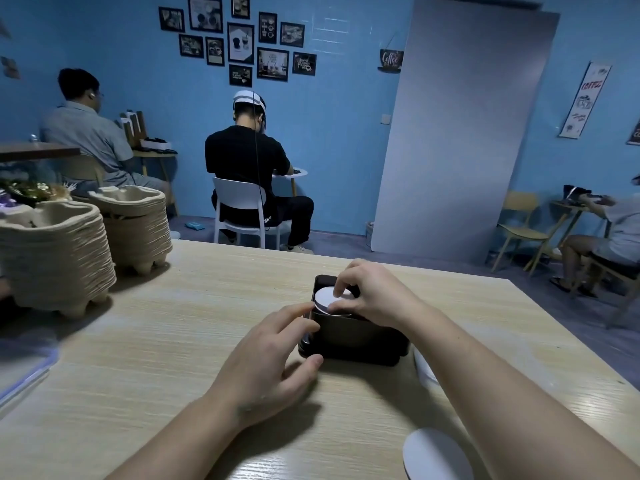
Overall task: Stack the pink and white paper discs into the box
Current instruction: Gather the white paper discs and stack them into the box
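A dark box [356, 337] stands on the wooden table [173, 358] in front of me. A white paper disc [325, 299] lies tilted at the box's open top. My right hand [374, 292] pinches this disc from above with fingertips and thumb. My left hand [273, 355] rests against the box's left wall, index finger touching the disc's left edge and thumb near the box's base. Another white disc [436, 455] lies on the table near the front edge, under my right forearm. A further pale disc [424, 368] shows partly behind that forearm.
Two tall stacks of moulded pulp trays [55, 258] [138, 226] stand at the table's far left. A clear plastic sheet [24, 375] lies at the left edge. Beyond the table, people sit on chairs at small tables against a blue wall.
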`<act>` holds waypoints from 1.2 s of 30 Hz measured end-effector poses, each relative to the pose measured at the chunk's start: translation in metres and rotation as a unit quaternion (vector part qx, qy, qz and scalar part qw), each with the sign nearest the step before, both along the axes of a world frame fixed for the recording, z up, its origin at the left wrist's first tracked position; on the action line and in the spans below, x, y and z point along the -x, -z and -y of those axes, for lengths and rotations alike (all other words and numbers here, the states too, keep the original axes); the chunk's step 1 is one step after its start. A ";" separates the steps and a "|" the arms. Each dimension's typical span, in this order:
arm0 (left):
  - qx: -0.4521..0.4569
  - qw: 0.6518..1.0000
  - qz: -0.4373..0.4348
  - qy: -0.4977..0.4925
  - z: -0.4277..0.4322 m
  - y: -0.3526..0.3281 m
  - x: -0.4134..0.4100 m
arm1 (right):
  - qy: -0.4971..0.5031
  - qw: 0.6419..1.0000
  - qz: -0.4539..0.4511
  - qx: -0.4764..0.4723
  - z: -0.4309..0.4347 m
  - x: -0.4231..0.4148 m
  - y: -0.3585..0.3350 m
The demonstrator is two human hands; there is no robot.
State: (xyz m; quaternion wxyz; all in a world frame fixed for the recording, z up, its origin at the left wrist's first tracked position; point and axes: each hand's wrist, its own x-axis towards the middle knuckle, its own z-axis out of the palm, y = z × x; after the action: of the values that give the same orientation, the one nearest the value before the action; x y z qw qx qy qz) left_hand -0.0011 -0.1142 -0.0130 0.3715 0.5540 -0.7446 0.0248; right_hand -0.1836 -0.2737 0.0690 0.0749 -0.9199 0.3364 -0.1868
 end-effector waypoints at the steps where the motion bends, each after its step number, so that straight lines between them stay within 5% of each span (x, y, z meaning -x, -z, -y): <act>1: 0.001 1.000 0.002 -0.002 -0.001 0.000 0.000 | -0.003 1.000 0.020 0.003 -0.001 0.004 0.000; 12: 0.042 0.999 -0.002 0.018 -0.013 -0.015 0.029 | -0.079 0.981 0.177 0.021 -0.064 0.074 0.010; 21: -0.084 0.989 -0.032 0.115 -0.024 -0.001 0.084 | -0.089 0.990 0.106 -0.006 -0.118 0.146 0.062; 36: -0.071 0.987 0.022 0.141 -0.049 0.009 0.117 | -0.050 0.992 0.102 -0.052 -0.170 0.191 0.084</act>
State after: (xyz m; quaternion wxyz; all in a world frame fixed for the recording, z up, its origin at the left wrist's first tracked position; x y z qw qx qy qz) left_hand -0.1179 -0.0655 -0.0222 0.3147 0.4679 -0.8230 -0.0681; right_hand -0.3743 -0.1034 -0.0149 0.1658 -0.9068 0.2896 -0.2577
